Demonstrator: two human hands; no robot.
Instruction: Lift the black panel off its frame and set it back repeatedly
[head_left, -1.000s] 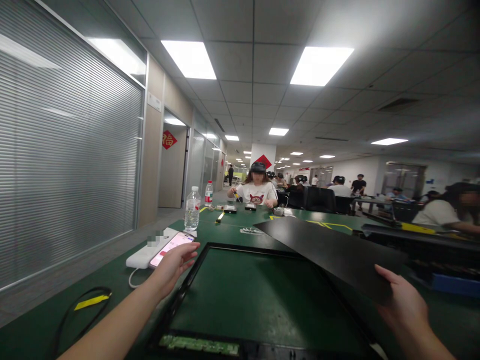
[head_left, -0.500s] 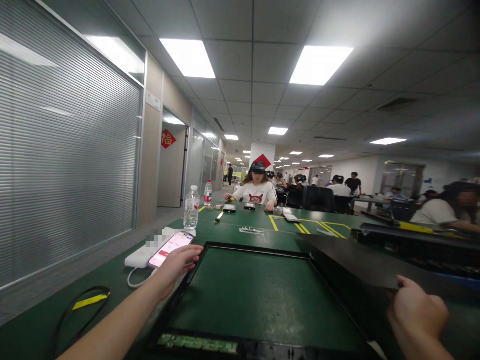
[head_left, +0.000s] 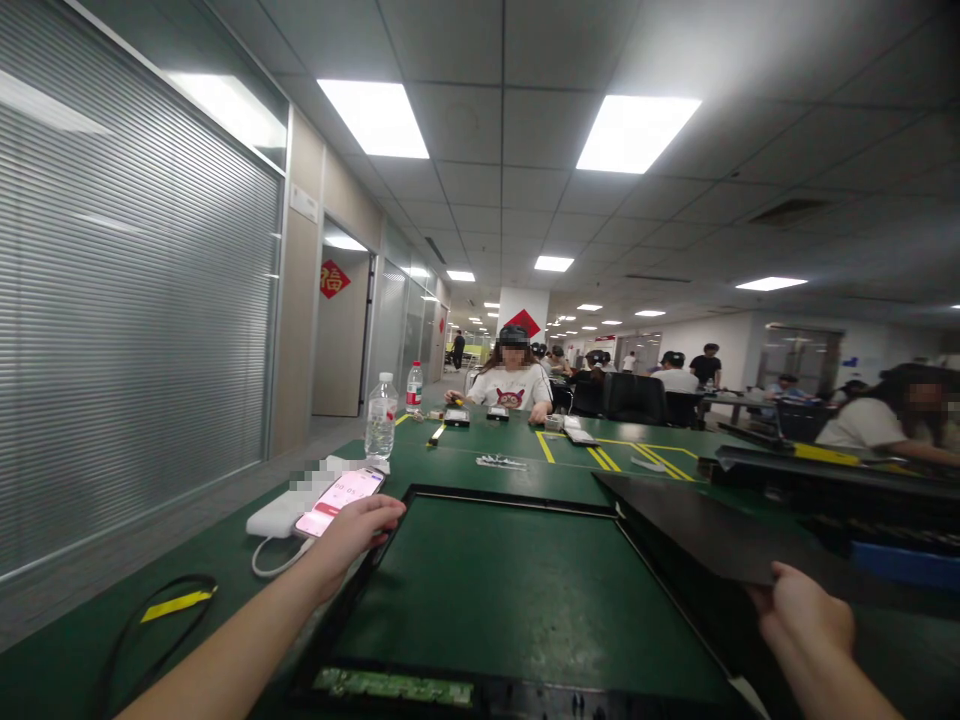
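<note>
A black rectangular frame (head_left: 517,503) lies on the green table, with a green circuit board (head_left: 394,687) along its near edge. My left hand (head_left: 367,520) is closed on the frame's far left corner, fingers over its edge. My right hand (head_left: 810,610) pinches the near edge of a thin black panel (head_left: 705,530), thumb on top. This panel is tilted, to the right of the frame, its far left corner close to the frame's far right corner. The fingers beneath the panel are partly hidden.
Beyond my left hand are a lit phone (head_left: 341,503), a white box-like thing (head_left: 277,515) and a water bottle (head_left: 381,418). A black strap (head_left: 124,640) lies at left. Across the table (head_left: 450,460) sits a person (head_left: 510,385). Long black parts (head_left: 810,468) and a blue object (head_left: 907,567) are at right.
My right hand has moved left with the black panel, exposing more of the blue object at right. My left hand's fingers have settled closer round the frame's corner.
</note>
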